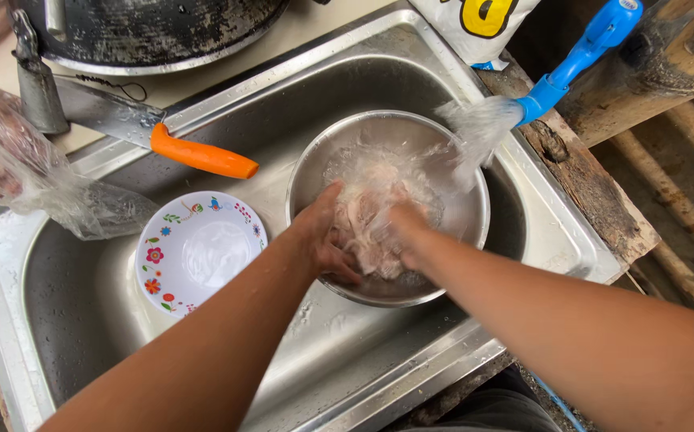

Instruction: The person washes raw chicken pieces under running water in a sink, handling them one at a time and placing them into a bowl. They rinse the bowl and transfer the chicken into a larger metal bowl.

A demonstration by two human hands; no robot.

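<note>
At the sink's left edge we see a clear plastic bag (51,188), then an orange-handled knife (163,136) across the back rim and a floral white bowl (199,252) in the basin. Our left hand (323,236) and right hand (403,232), both cupped loosely, press on the pale raw meat (371,216) between them in the steel bowl (463,216); neither is nearer. Its long axis runs away from us. At the back right corner, a blue tap (579,56) pours in; a white-and-yellow package (475,20) stands behind.
</note>
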